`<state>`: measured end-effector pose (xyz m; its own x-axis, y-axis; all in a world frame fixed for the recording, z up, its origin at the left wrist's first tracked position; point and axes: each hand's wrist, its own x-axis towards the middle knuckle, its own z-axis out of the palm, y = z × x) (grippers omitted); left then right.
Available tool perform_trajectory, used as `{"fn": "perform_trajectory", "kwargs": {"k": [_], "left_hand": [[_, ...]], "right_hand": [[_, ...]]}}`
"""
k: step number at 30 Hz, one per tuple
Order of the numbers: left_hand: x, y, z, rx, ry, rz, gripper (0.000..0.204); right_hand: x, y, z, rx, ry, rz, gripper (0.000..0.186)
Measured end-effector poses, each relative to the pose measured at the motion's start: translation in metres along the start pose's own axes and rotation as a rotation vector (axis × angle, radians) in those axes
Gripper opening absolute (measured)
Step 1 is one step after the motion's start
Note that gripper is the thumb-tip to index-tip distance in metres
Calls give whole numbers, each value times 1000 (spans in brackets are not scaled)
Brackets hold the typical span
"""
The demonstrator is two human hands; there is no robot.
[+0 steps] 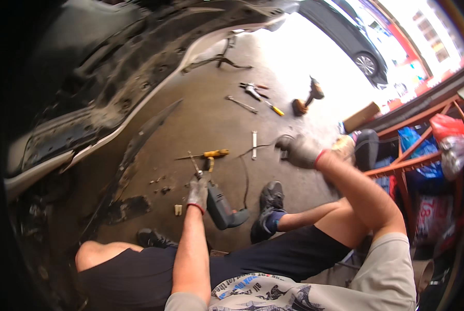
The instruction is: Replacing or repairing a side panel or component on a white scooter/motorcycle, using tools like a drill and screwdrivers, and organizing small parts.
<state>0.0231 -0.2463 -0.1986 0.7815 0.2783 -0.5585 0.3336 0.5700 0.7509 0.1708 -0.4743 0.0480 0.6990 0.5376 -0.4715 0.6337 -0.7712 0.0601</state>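
Note:
My left hand [197, 192], in a pale glove with a red cuff, closes around the front of a dark green power drill [220, 206]. The drill's metal chuck shows above the fingers, with a thin bit pointing away from me. From the drill's grip a dark cord [247, 181] loops over the floor toward my right hand [301, 151]. That gloved hand is raised at the right, smeared by motion, with its fingers curled around the cord. Just beyond the drill lie a yellow-handled screwdriver [216, 153] and a second yellow piece [210, 165].
A double-ended spanner [254, 144], pliers [252, 92], a ratchet [241, 104] and a cordless drill [308, 97] lie on the floor. A car body [138, 98] overhangs the left, with a dark trim strip [133, 150] below. A red metal rack [413, 163] stands right.

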Motion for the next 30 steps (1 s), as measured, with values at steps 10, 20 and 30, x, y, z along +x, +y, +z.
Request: {"fn": "perform_trajectory", "kwargs": {"k": [10, 20, 30], "left_hand": [[19, -27, 6, 122, -96, -38, 18], [49, -41, -4, 465, 1, -5, 22], [53, -64, -30, 1092, 213, 176, 39]], "right_hand": [[-112, 192, 41, 226, 252, 664, 34], [-198, 369, 127, 454, 788, 1124, 32], [-265, 613, 51, 283, 1571, 1315, 60]]}}
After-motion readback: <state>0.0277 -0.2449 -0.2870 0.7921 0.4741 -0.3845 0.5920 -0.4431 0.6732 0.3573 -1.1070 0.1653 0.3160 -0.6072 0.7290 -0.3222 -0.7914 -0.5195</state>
